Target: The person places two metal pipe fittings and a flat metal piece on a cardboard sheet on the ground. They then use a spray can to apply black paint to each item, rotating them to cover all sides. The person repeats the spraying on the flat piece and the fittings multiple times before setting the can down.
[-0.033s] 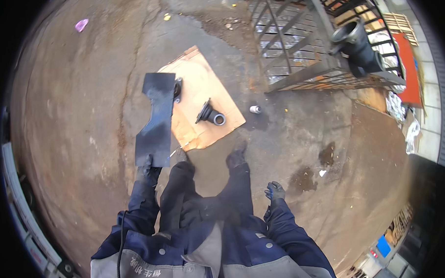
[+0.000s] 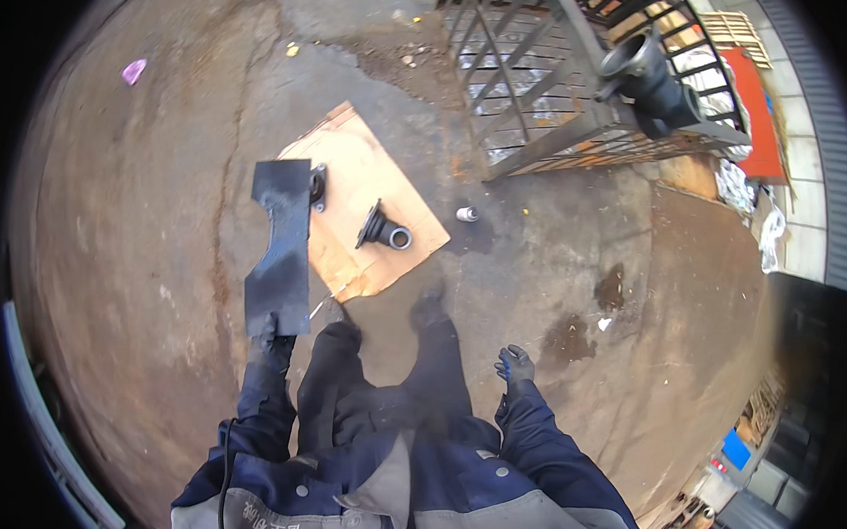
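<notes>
A flat dark sheet (image 2: 281,237) with a wide notch cut into its left side hangs from my left hand (image 2: 272,337), which grips its near end. It overlaps the left edge of a cardboard piece (image 2: 383,173) on the ground. On the cardboard lies a black flanged pipe fitting (image 2: 380,231) with a round opening. Another small dark metal part (image 2: 319,186) shows beside the sheet, partly hidden by it. My right hand (image 2: 515,365), in a dark glove with blue on it, hangs at my right side. Its fingers are loosely bent and slightly apart, with nothing visible in them.
A metal cage (image 2: 530,102) stands ahead to the right, with a large dark pipe fitting (image 2: 649,84) on its corner. A small white can (image 2: 466,214) is right of the cardboard. Dark stains (image 2: 568,339) mark the floor. Further right are a red panel (image 2: 754,113) and crumpled plastic (image 2: 772,234).
The whole view has shifted, so floor objects appear further left and a little lower. My left hand keeps its grip on the dark sheet; my right hand stays at my side.
</notes>
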### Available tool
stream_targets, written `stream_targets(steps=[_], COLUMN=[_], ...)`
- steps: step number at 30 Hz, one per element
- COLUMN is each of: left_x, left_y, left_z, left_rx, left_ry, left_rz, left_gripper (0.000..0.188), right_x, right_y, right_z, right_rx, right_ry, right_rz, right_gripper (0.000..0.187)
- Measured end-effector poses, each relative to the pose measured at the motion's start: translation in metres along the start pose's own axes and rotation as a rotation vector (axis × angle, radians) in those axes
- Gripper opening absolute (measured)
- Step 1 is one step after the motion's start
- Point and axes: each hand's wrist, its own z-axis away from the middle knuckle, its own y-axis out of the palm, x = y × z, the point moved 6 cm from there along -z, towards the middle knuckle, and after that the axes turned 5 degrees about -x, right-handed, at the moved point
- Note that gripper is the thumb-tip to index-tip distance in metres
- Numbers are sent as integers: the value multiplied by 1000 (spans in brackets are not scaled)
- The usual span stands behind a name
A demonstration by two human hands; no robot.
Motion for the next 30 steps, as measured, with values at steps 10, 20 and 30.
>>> stream_targets(steps=[10, 20, 30], left_x=[-16, -31, -7], left_y=[24, 42, -35], left_z=[-17, -9, -82], left_rx=[4, -128, -112], left_ry=[2, 74, -32], left_rz=[202, 270, 65], left_gripper=[42, 44, 44], right_x=[392, 316, -33], right_y=[5, 97, 143], right_z=[78, -81, -57], right_rx=[77, 150, 131], right_ry=[-899, -609, -200], right_rz=[-270, -55, 205], right_gripper=[57, 59, 65])
